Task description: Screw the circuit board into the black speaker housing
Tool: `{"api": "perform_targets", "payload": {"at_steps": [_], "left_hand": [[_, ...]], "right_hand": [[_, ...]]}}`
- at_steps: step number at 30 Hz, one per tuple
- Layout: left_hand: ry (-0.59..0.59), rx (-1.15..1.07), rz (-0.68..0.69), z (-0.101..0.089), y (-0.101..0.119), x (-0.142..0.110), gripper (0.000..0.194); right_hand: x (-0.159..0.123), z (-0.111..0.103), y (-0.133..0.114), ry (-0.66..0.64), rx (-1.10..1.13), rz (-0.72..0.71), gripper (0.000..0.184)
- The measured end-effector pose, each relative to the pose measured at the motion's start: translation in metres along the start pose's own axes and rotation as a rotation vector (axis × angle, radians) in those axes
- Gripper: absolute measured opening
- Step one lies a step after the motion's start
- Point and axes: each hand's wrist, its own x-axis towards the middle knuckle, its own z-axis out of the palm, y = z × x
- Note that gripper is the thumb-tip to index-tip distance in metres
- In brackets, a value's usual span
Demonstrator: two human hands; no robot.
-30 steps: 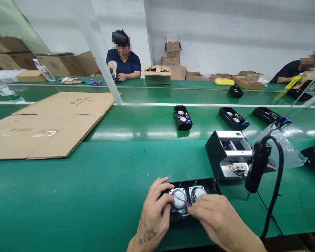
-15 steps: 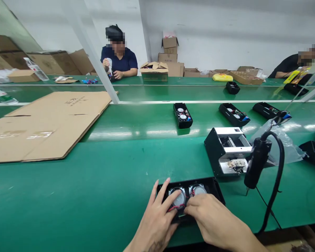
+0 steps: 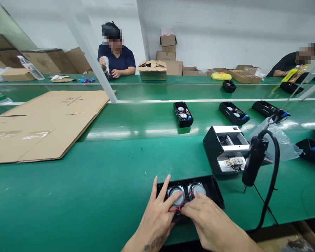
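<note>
A black speaker housing [image 3: 210, 183] lies open side up at the bench's near edge. Inside it sit two round speakers, a left one [image 3: 176, 196] and a right one [image 3: 198, 189], with thin red wires [image 3: 176, 209] running between. My left hand [image 3: 157, 213] rests over the housing's left end, fingers spread, one fingertip on the left speaker; its thumb is mostly hidden. Beside it my right hand [image 3: 204, 217] is closed in a pinch at the red wires, below the speakers. The exact grip is partly covered by its own fingers.
A black electric screwdriver [image 3: 254, 162] hangs at right, before a black-and-silver machine [image 3: 225, 150]. Flat cardboard [image 3: 47, 129] covers the left side. Other housings [image 3: 183, 114] lie on the green belt [image 3: 136, 119]. Two people work across the line, near a white post [image 3: 94, 59].
My right fingertips have shifted slightly left along the wires, toward my left hand. A little more of the right speaker and its red wires shows. The left hand stays on the housing.
</note>
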Motion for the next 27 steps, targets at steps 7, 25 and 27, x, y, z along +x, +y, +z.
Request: {"api": "perform_targets", "payload": {"at_steps": [7, 25, 27], "left_hand": [[-0.377, -0.309, -0.157, -0.021, -0.03, 0.04, 0.026], [-0.567, -0.557, -0.28, -0.046, -0.064, 0.094, 0.044], [-0.557, -0.555, -0.267, -0.046, -0.064, 0.094, 0.046]], "right_hand": [[0.024, -0.017, -0.004, -0.117, -0.174, 0.043, 0.035], [0.079, -0.068, 0.003, -0.23, -0.124, 0.149, 0.025], [0.08, -0.065, 0.004, -0.207, -0.112, 0.122, 0.026]]}}
